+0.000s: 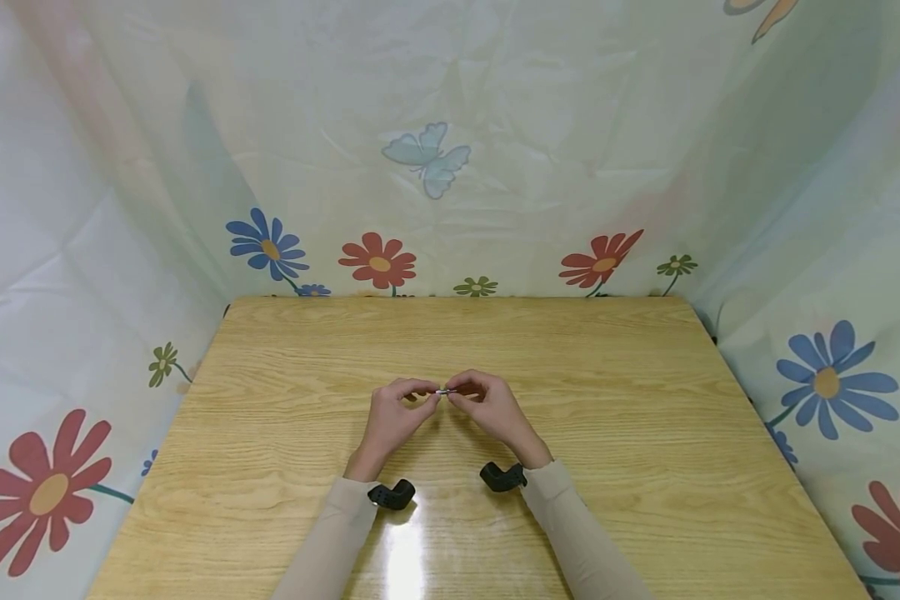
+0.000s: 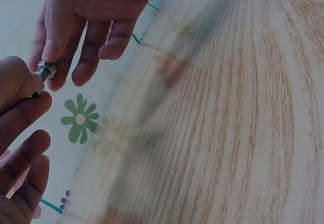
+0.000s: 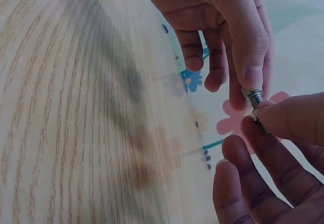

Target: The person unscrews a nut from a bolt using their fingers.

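Observation:
Above the wooden table [image 1: 307, 350], a small metal bolt [image 3: 257, 98] is held between the two hands. The left hand [image 1: 395, 417] pinches the bolt's head end between thumb and fingertips. At the other end, the right hand [image 1: 495, 410] pinches what looks like a nut [image 2: 49, 67] on the threads. A short stretch of bare thread shows between the hands in both wrist views. In the right wrist view, the threaded tip pokes out past the right thumb. Fingertips partly cover the head and nut.
A patterned curtain [image 1: 540, 100] with flowers and a butterfly hangs behind the table and along both sides. Black wrist devices [image 1: 393, 495] are strapped on both forearms. Glare lies on the near tabletop.

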The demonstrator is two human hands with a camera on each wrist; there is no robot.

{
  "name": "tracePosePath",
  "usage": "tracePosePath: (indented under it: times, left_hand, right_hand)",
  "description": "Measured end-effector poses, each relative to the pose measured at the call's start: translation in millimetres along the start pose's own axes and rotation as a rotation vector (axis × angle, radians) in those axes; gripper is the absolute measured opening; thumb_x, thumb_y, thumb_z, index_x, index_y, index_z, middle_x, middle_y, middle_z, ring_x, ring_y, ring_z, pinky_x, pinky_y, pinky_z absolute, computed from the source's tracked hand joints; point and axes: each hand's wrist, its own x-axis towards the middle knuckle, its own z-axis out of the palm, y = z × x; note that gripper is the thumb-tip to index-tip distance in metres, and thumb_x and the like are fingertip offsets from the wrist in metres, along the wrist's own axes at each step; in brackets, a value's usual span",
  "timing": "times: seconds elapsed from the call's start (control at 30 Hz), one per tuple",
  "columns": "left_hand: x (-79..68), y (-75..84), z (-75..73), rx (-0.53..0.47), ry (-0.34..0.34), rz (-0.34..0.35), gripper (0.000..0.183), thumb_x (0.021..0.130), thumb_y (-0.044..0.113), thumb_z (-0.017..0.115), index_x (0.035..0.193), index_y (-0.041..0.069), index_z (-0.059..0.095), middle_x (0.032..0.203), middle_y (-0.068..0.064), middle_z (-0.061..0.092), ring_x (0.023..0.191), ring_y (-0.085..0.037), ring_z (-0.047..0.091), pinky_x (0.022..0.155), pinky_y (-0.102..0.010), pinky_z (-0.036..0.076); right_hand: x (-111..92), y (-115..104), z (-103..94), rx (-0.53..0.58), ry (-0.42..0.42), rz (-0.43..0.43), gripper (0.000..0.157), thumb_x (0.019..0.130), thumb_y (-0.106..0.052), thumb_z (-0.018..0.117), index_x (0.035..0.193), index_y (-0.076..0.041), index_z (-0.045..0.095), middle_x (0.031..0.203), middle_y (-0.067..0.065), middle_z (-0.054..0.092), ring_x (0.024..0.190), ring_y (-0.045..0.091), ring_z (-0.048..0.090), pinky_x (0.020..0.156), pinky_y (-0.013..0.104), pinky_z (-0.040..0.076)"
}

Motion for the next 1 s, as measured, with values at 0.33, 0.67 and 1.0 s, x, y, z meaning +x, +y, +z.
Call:
tracePosePath:
  times: [0.33,0.67,1.0]
  left_hand:
    - [-0.9,0.9,0.5,-0.017,0.006,0.006,0.010,0.090,0.013,0.080,0.099,0.013,0.083,0.094,-0.003,0.080,0.090,-0.035,0.072,0.078,-0.038,0.060]
    - [0.0,2.1,0.3,-0.024,0.017,0.037,0.010,0.090,0.012,0.080,0.099,0.011,0.083,0.094,-0.004,0.080,0.089,-0.037,0.072,0.076,-0.040,0.060]
    - [-1.1,1.0,-0.3,-0.022,0.019,0.032,0.010,0.090,0.012,0.080,0.099,0.012,0.083,0.094,-0.003,0.080,0.089,-0.036,0.072,0.077,-0.040,0.060]
  right_hand:
    - [-1.6,-1.2,-1.7,-0.002,0.026,-0.035,0.024,0.100,-0.019,0.070,0.121,-0.008,0.072,0.120,0.010,0.073,0.114,0.028,0.067,0.092,0.049,0.057]
    - [-1.6,3.2,-2.8,-0.037,-0.027,0.053,0.038,0.105,-0.036,0.060,0.118,-0.002,0.073,0.107,0.015,0.075,0.101,0.036,0.072,0.081,0.038,0.058]
    - [-2.1,1.5,-2.0,-0.042,-0.060,0.055,0.029,0.105,-0.030,0.062,0.114,-0.006,0.075,0.104,0.016,0.076,0.099,0.039,0.071,0.078,0.041,0.058]
